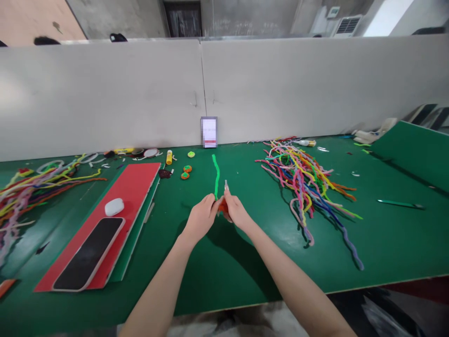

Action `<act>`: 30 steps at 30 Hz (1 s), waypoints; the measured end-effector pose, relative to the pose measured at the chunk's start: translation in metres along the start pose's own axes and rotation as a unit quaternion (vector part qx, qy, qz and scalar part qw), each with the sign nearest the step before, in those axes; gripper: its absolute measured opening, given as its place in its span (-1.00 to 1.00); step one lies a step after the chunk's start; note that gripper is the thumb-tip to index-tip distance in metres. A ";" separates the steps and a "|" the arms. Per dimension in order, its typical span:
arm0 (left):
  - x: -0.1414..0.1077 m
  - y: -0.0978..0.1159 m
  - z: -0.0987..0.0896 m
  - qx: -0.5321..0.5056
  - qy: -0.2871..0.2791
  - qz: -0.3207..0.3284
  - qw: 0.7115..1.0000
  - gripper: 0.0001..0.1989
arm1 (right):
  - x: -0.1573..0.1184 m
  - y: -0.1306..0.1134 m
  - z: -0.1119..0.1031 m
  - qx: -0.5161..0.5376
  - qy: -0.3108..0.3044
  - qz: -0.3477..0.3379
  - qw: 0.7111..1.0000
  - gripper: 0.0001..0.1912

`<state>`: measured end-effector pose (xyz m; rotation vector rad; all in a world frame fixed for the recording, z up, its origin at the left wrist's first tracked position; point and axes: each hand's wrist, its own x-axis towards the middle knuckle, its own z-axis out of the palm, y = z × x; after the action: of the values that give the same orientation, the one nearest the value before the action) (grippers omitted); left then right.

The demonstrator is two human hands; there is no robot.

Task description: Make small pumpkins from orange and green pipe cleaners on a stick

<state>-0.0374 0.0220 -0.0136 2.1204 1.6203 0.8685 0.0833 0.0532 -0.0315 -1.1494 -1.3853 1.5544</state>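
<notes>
Both my hands meet over the middle of the table. My left hand [202,214] is closed with its fingers pinched on the lower end of a bright green pipe cleaner [217,174], which stretches away from me with a slight bend. My right hand [237,213] is closed beside it, and a slim silver-tipped tool [226,185] sticks out past its fingers; the rest of that tool is hidden. Between the hands shows an orange piece [223,206], partly covered by fingers. Beyond my left hand lie small orange-and-green coils [187,168] and a yellow-green one [191,154].
Piles of coloured pipe cleaners lie right [301,173] and left [31,192]. A black phone [89,252] and white case [114,207] rest on a red board [140,187]. A glue stick [169,157], propped phone [209,132] and green pen [400,203] are around.
</notes>
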 end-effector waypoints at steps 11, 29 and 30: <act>0.004 0.003 -0.005 -0.220 0.058 -0.077 0.971 -0.74 | -0.006 -0.016 -0.002 0.027 -0.077 -0.009 0.997 -0.44; 0.008 -0.005 -0.002 -0.274 0.023 -0.111 0.955 -0.75 | -0.002 -0.010 -0.004 -0.007 -0.004 -0.086 0.996 -0.58; 0.007 -0.005 -0.002 -0.254 0.013 -0.102 0.962 -0.76 | -0.002 -0.011 -0.004 -0.006 0.007 -0.093 0.996 -0.58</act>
<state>-0.0409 0.0296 -0.0130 1.5671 1.4035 1.1039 0.0868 0.0543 -0.0209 -1.0057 -1.4509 1.4050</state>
